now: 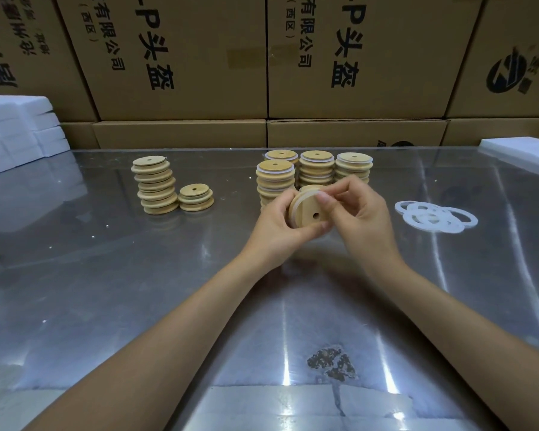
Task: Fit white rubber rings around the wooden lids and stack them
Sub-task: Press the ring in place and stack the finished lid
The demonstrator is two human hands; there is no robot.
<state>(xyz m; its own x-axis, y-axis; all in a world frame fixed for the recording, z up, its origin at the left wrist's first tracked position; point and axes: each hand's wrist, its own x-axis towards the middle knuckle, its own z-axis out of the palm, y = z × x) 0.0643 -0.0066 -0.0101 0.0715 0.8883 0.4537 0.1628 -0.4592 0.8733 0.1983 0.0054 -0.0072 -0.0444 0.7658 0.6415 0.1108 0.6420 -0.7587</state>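
Observation:
A round wooden lid with a small centre hole is held tilted above the table middle. My left hand grips its left and lower edge. My right hand pinches a white rubber ring against the lid's upper rim; the ring sits partly around the lid. Behind the hands stand several stacks of lids with white rings. Two stacks of bare wooden lids stand at the left, one tall and one short. Loose white rings lie in a flat pile to the right.
The shiny metal table has a dark worn patch near the front. Large cardboard boxes form a wall behind the table. White foam blocks sit at the back left, and another white slab at the back right.

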